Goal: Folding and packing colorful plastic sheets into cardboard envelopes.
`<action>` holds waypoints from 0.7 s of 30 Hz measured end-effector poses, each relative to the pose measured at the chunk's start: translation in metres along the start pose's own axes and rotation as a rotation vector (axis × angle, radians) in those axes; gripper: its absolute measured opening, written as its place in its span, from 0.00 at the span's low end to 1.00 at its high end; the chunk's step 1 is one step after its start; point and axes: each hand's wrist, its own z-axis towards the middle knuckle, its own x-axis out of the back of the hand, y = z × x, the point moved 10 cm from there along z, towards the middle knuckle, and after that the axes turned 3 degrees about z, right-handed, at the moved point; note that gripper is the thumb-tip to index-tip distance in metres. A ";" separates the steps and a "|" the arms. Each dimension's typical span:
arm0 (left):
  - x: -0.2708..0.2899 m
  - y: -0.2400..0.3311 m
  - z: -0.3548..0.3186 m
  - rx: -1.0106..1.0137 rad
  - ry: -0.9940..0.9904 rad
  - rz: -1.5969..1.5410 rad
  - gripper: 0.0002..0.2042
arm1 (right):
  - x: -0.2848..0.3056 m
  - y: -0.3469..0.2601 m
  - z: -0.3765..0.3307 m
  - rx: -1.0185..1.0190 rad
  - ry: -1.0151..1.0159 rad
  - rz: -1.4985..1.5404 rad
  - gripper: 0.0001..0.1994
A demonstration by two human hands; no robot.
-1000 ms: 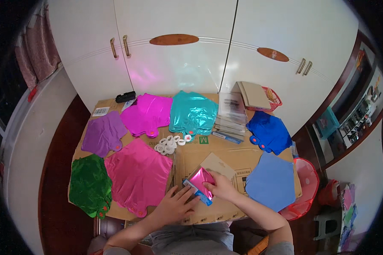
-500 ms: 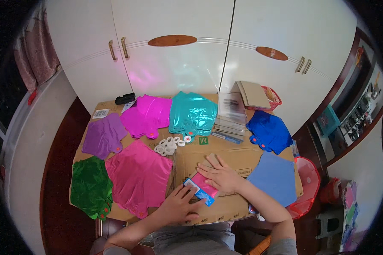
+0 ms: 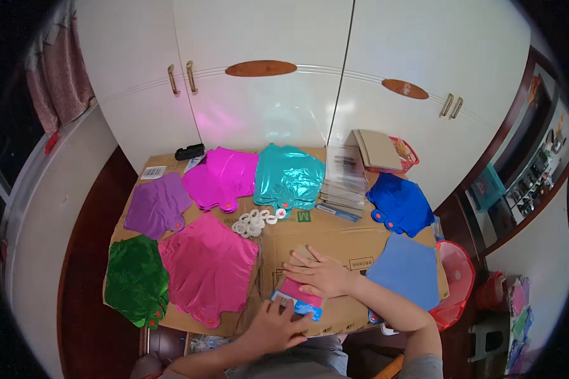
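Note:
A small folded bundle of pink and light blue foil [image 3: 295, 298] lies flat on the cardboard sheet [image 3: 335, 240] near its front edge. My right hand [image 3: 319, 274] presses palm down on the bundle's upper part, fingers spread. My left hand [image 3: 275, 325] rests at the bundle's lower edge, fingers touching it. Neither hand has the bundle lifted.
Flat foil balloons lie around: green [image 3: 134, 279], large pink [image 3: 210, 266], purple [image 3: 157, 204], magenta [image 3: 218, 177], teal [image 3: 289, 176], dark blue [image 3: 399, 203], light blue [image 3: 408, 272]. White rings [image 3: 253, 222] sit mid-table, a stack of clear packets [image 3: 346, 179] behind. A red basket [image 3: 455, 284] stands right; white cabinet doors [image 3: 265, 95] behind.
The pink and blue bundle, held up tilted between both hands a second ago, now lies flat on the cardboard with my right hand pressed over it.

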 end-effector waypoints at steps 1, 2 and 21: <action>-0.002 0.003 0.000 0.016 0.003 0.003 0.29 | 0.008 0.000 0.006 0.016 0.054 0.036 0.22; -0.003 0.005 0.000 0.033 0.006 0.006 0.29 | 0.016 0.000 0.012 0.034 0.107 0.073 0.20; -0.016 0.006 0.003 0.037 0.037 0.083 0.19 | 0.053 0.100 0.084 -0.392 0.671 0.498 0.04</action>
